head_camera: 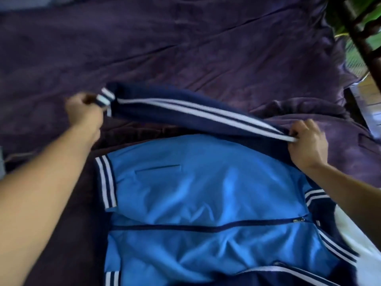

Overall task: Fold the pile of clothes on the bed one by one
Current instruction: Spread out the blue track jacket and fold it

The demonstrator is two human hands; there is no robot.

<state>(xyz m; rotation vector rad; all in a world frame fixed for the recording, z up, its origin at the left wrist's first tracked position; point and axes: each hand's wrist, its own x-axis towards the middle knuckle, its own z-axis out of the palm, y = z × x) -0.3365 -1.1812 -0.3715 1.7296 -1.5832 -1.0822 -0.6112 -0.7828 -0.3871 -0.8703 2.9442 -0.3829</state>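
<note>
We count one jacket [185, 193]. It lies zipped and face up on the bed [185, 38], filling the lower middle of the frame, hem to the left and collar to the right. On its light blue front we see one zip [206, 228] running left to right and, above it in the picture, one pocket slit [158, 168]. One navy near sleeve [299, 278] with a white stripe lies along the bottom edge. One white cloth [367, 244] lies just beside the collar at the lower right.

There are two grips, both at mid-height. The right grip [307, 141], at the right, has thumb and fingers pinching the shoulder end of the far sleeve [185, 108]. The left grip [82, 112], at the left and blurred, pinches the striped cuff [104, 98]. The navy far sleeve, with its white stripes, stretches between the two grips along the upper edge of the blue front.

Beyond it, the wrinkled purple bed cover fills the upper frame. One green plant [371, 11] stands behind a dark post [358, 34] in the upper right corner.
</note>
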